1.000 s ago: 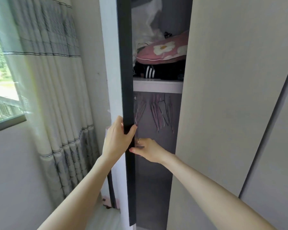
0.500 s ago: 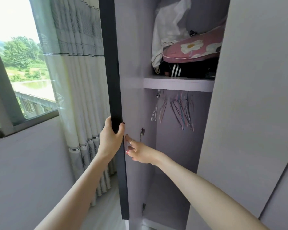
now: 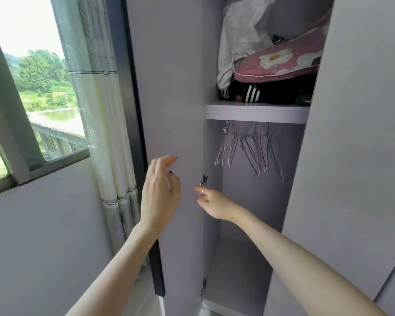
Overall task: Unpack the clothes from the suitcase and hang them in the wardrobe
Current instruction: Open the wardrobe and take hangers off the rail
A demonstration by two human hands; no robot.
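The wardrobe's left door (image 3: 169, 87) stands swung wide open, its pale inner face toward me. Inside, several empty wire hangers (image 3: 251, 151) hang under the shelf (image 3: 255, 112); the hanging space below them holds no clothes. My left hand (image 3: 160, 192) hovers in front of the door's inner face with fingers loosely spread, holding nothing. My right hand (image 3: 212, 201) reaches toward the hinge side of the opening, fingers relaxed, a ring on one finger. Neither the suitcase nor any clothes from it are in view.
On the shelf lie a pink flowered cushion (image 3: 281, 62), a white bag (image 3: 240, 35) and a black striped item (image 3: 252, 94). The closed right door (image 3: 351, 133) fills the right. A curtain (image 3: 96, 99) and window (image 3: 32, 87) are at the left.
The door has swung from nearly edge-on to wide open. My left hand has let go of its dark edge and now hovers free. The view has shifted, showing more of the interior.
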